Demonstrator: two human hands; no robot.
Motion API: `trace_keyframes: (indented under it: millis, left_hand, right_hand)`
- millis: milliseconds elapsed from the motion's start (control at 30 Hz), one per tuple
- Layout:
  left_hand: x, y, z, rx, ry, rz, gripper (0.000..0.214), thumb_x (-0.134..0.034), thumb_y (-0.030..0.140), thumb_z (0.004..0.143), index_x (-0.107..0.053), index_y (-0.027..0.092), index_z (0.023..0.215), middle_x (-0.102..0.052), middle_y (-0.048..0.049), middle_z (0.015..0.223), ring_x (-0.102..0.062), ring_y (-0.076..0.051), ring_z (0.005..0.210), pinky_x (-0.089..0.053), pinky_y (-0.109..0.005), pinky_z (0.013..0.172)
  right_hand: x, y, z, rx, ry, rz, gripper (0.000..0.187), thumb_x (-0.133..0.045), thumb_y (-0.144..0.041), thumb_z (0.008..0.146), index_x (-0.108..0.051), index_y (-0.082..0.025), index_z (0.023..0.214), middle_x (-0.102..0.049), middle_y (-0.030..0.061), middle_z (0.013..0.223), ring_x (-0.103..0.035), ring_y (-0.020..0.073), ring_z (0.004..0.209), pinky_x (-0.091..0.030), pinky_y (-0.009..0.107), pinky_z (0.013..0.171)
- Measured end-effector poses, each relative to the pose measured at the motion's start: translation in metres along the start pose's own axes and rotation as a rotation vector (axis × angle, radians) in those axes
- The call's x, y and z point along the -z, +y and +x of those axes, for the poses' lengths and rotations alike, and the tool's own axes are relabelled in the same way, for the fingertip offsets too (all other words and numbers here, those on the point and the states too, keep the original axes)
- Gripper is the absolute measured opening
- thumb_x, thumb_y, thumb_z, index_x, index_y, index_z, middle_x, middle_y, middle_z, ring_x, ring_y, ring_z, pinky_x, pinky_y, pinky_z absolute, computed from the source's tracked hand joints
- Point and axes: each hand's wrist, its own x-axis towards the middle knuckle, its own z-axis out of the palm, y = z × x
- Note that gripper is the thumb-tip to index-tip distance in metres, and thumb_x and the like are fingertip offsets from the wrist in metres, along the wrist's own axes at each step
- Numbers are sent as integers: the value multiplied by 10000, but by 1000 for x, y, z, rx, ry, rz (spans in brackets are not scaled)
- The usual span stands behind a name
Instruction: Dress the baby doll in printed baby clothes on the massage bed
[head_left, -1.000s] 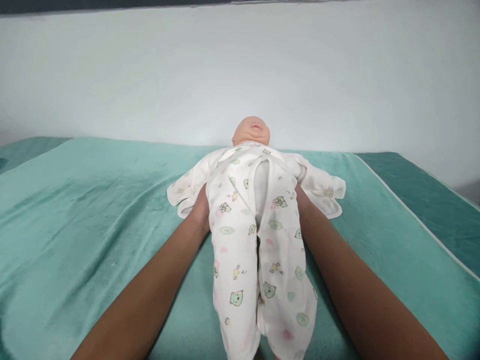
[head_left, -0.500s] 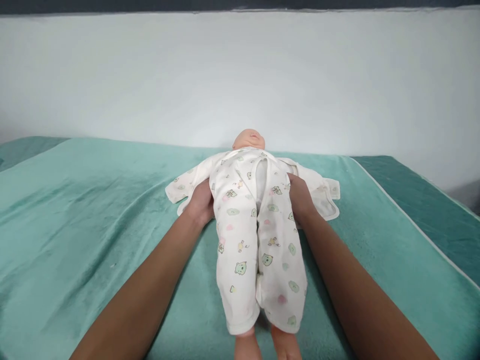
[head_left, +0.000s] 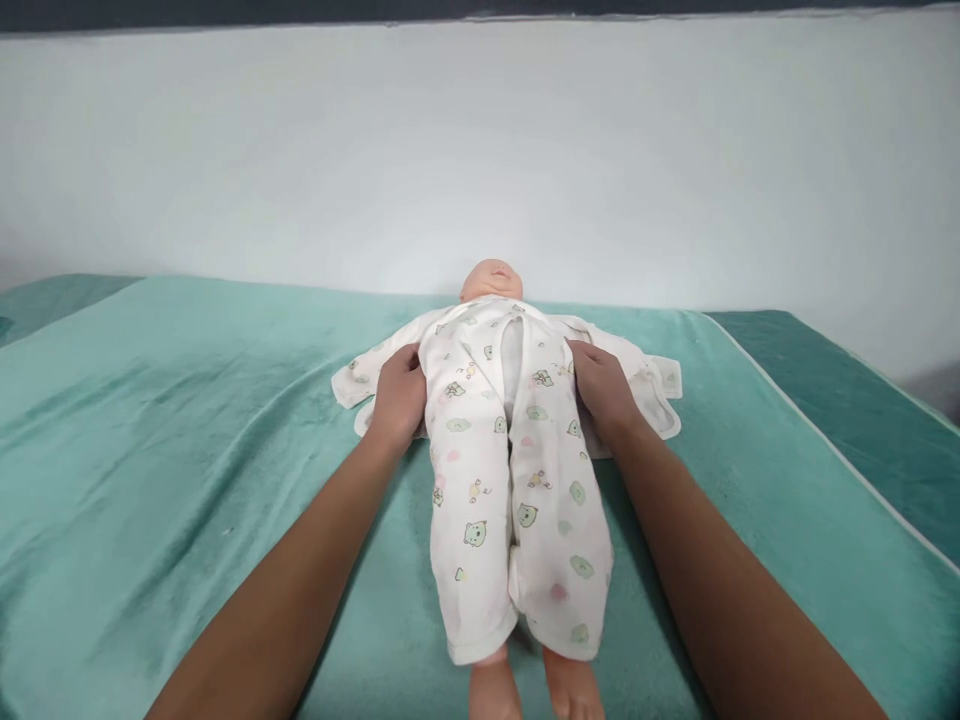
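A baby doll (head_left: 492,280) lies on its back with its head at the far end and its bare feet (head_left: 495,690) towards me. Its legs and belly are covered by white baby trousers (head_left: 480,500) printed with small bears, with a slit at the crotch showing white beneath. My left hand (head_left: 400,393) is closed on the trousers' left edge at hip height. On the other side my right hand (head_left: 606,388) grips the trousers' right edge, its fingertips partly hidden by the cloth. A matching white top (head_left: 630,370) spreads out under the doll, sleeves outstretched.
A green blanket (head_left: 187,430) with some wrinkles covers the surface beneath the doll. Darker green cloth (head_left: 840,390) shows past a pale edge on the right. Behind the doll's head stands a white wall (head_left: 480,140).
My hands have come up from beneath the doll's sides, and more of their backs shows. The doll's head and the trousers have shifted slightly left.
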Motion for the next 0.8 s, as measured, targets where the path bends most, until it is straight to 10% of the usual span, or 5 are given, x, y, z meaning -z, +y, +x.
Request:
trace_keyframes:
  millis: [200, 467, 800]
  left_hand:
    - [0, 8, 22, -320, 163, 119, 240, -564, 311, 871, -715, 225, 1036, -726, -56, 1126, -641, -209, 1056, -463, -334, 987]
    - [-4, 7, 72, -197, -101, 59, 255, -667, 394, 811, -766, 187, 924, -760, -71, 996, -658, -235, 963, -497, -347, 883]
    - [8, 22, 70, -56, -425, 50, 317, -731, 506, 764, -707, 208, 867, -658, -69, 1323, -604, -246, 1138, -464, -335, 940]
  right_hand:
    - [-10, -3, 20, 199, 198, 8, 195, -600, -356, 825, -715, -218, 901, -732, 43, 972, -633, 208, 928, -477, 359, 902]
    - [-16, -9, 64, 169, -124, -49, 191, -682, -380, 744, -692, -192, 775, -675, 18, 767, -551, 163, 720, -448, 305, 683]
    - [-3, -15, 65, 113, -444, -82, 300, -680, -513, 813, -623, -218, 808, -591, -10, 739, -464, 133, 653, -360, 271, 607]
